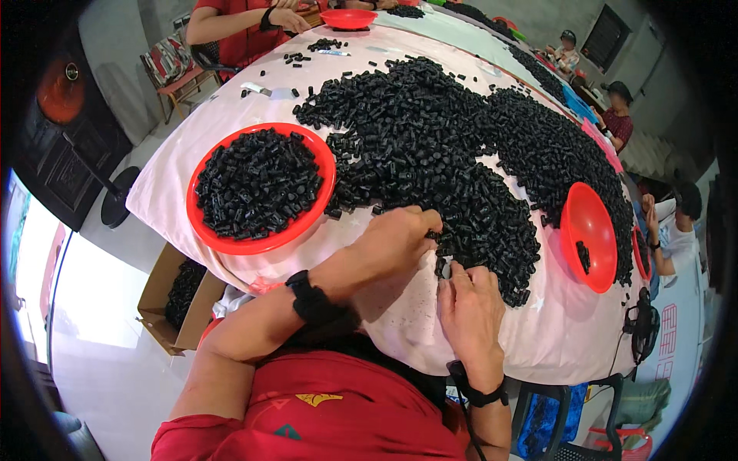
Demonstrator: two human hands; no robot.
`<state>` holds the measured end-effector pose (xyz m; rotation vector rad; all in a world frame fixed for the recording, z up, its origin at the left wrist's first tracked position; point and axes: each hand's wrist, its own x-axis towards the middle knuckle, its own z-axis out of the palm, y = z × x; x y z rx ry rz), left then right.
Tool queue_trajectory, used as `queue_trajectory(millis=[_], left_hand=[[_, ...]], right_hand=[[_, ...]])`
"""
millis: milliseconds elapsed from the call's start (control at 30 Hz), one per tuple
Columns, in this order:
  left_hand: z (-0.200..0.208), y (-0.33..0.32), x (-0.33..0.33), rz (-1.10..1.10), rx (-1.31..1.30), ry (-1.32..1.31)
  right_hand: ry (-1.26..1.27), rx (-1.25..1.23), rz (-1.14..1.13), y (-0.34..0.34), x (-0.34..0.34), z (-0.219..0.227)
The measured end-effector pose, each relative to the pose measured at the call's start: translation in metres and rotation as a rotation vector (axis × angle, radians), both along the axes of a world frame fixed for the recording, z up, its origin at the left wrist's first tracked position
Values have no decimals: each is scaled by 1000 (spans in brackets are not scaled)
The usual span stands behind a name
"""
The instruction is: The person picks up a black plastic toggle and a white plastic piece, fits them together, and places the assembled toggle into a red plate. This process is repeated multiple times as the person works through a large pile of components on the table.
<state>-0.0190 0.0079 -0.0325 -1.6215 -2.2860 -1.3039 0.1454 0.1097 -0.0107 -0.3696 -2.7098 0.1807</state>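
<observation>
A large heap of small black cylindrical pieces (415,131) spreads over the pink cloth-covered table (400,307). At the heap's near edge my left hand (403,238) is curled closed, its fingertips among the pieces; what it pinches is hidden. Close beside it, my right hand (469,303) is closed with thumb and fingers together around a small grey, shiny piece (446,267), perhaps a blade. To the left stands a red bowl (329,180) full of the same black pieces. Another red bowl (596,230), on the right, holds only a few.
A cardboard box (154,307) with black pieces stands on the floor at left. A white-handled tool (256,89) lies near the far left table edge. Across the table a person in red (238,38) works beside a red bowl (348,19). Several people sit along the right side.
</observation>
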Motion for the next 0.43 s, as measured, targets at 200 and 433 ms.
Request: queue_trajectory(millis=[200,433], left_hand=[[62,-29,1,-153,197,-509],[135,-93,13,-725,871,-330]], right_hand=[[58,-43,33,7,8,-5],[187,-236,65,13,28,10]])
